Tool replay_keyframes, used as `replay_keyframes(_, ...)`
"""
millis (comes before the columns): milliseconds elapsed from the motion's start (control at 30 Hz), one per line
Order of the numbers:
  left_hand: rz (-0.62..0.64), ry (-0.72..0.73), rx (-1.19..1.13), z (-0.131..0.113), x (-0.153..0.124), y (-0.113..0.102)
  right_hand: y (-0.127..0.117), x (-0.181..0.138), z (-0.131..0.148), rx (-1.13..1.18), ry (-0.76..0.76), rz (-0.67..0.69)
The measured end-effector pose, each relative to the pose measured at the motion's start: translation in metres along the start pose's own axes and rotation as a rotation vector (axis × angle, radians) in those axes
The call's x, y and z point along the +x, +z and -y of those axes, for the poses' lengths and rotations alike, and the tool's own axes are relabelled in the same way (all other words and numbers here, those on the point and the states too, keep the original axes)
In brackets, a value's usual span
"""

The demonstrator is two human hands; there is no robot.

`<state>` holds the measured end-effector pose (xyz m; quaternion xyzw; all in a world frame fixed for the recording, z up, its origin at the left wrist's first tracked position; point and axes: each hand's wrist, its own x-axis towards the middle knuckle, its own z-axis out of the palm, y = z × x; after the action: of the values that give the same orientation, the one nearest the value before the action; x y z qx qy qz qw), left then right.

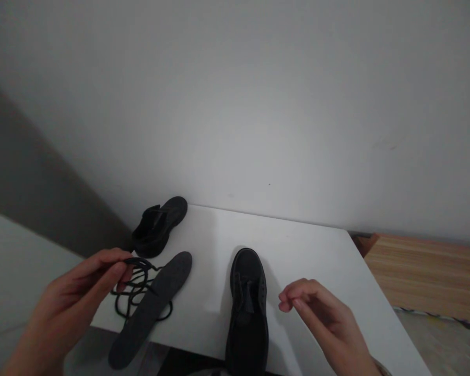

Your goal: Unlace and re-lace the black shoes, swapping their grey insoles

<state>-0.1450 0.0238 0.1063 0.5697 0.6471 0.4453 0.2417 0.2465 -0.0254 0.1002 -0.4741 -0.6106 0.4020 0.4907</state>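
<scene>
My left hand point(97, 282), at the left side of the white table, pinches black shoelaces point(141, 271) between thumb and fingers. Their loose loops hang down and spread around a dark grey insole point(152, 308), which lies slanted and juts over the table's front edge. In front of me stands a black shoe point(248, 308), toe pointing away, its opening and tongue visible and no lace seen in it. To its right my right hand point(317, 318) hovers apart from the shoe, thumb and fingertips drawn together, with nothing visible between them.
A second black shoe point(160, 224) rests at the table's back left, near the wall. The white table point(309, 250) meets a pale wall point(258, 104) behind. Beyond its right edge is a wood-grain surface point(426, 271).
</scene>
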Motion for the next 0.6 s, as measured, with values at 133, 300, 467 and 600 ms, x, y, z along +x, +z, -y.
replay_keyframes(133,0.167,-0.078,-0.025,0.014,0.007,0.018,-0.003,-0.004,-0.016,-0.023,0.058,-0.025)
replay_keyframes(300,0.348,-0.148,-0.019,0.049,0.008,0.048,-0.001,-0.010,-0.032,-0.032,0.158,-0.037)
replay_keyframes(467,0.360,0.035,0.359,0.081,0.011,0.062,0.008,-0.015,-0.044,-0.145,0.199,0.000)
replay_keyframes(600,0.192,0.182,0.556,0.090,0.015,0.070,0.017,-0.018,-0.053,-0.286,0.142,0.043)
